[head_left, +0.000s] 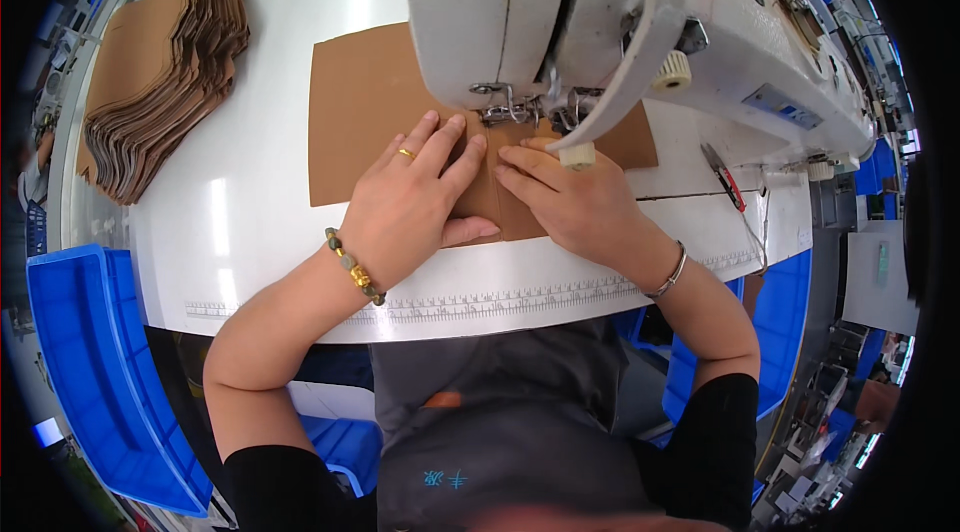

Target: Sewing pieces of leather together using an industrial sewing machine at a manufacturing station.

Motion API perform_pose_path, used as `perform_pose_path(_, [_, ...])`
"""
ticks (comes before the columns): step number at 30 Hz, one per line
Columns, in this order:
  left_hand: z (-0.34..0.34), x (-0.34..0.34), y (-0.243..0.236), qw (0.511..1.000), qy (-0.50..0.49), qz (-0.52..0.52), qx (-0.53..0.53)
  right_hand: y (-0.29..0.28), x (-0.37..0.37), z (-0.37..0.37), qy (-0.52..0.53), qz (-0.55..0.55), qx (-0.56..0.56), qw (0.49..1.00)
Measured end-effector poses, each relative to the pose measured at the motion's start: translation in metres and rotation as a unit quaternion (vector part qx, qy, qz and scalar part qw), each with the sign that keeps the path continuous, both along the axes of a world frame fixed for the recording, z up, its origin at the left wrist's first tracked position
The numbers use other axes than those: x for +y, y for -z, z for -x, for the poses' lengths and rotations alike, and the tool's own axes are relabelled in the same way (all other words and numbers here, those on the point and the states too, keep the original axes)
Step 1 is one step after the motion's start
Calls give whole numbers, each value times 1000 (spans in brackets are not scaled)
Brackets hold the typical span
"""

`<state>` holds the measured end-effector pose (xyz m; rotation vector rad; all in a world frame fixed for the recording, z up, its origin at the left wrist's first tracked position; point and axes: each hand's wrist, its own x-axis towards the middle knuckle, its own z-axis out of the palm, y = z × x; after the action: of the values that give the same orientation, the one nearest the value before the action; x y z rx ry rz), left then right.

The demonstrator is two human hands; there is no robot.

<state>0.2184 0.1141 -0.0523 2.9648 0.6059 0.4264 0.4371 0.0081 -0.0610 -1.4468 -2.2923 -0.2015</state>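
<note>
Brown leather-like sheets [350, 122] lie flat on the white table beneath the head of a sewing machine [490, 22]. A seam line runs between my hands toward the presser foot [510, 112]. My left hand [405, 182], with a ring and a beaded bracelet, rests on the sheet left of the seam, fingers stretched and thumb spread out. On the seam's right, my right hand [575, 197] lies on the material with its fingers stretched toward the presser foot. Part of the right hand sits behind the machine's curved white lever [640, 62]. The needle itself is hard to make out.
A tall stack of brown cut pieces [165, 82] stands at the table's left. Red-handled snips [723, 177] lie right of the machine. A printed ruler [480, 304] follows the front edge. Blue bins [110, 362] stand beside the table, with another bin [780, 332] at right.
</note>
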Motion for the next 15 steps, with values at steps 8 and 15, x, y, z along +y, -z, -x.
perform_pose_path(8, [-3,2,0,1000,-2,7,10,5,2,0,0,-25,21,999])
perform_pose_path(15, [-2,3,-3,999,-6,32,35,3,2,2,1,-22,30,999])
